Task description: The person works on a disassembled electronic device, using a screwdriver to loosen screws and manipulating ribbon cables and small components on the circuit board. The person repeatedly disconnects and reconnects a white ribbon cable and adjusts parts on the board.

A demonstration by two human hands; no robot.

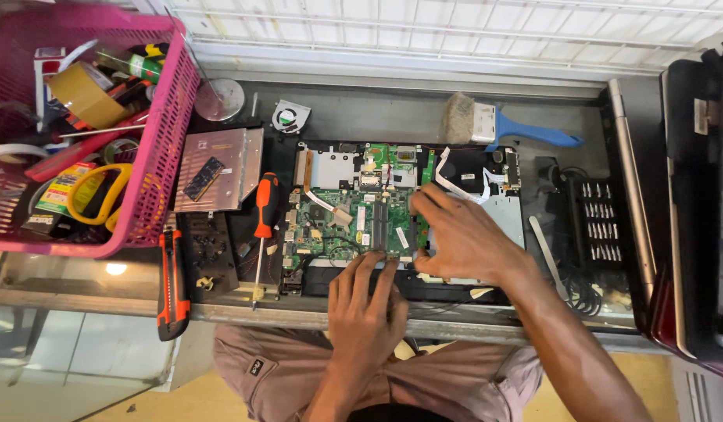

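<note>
Both hands rest on an opened laptop chassis (494,223) lying on the grey desk (377,109). Left hand (368,309) lies flat, its fingers spread and pressed on the near edge of the green motherboard (342,227); right hand (463,238) is cupped, fingertips bent down onto the board's right edge, and whether they pinch anything cannot be told. Far to the left of the hands stands a pink latticed plastic basket (170,117) of tape rolls and tools. Right of the hands lies a closed laptop (694,203), then a black rack of screwdriver bits (600,223). Left of the board sit a brushed-metal drive caddy (221,160), an orange-handled screwdriver (264,207) and an orange-and-black utility knife (172,285). Beyond the hands lies a blue-handled bristle brush (502,125) and a small round fan (290,117).
</note>
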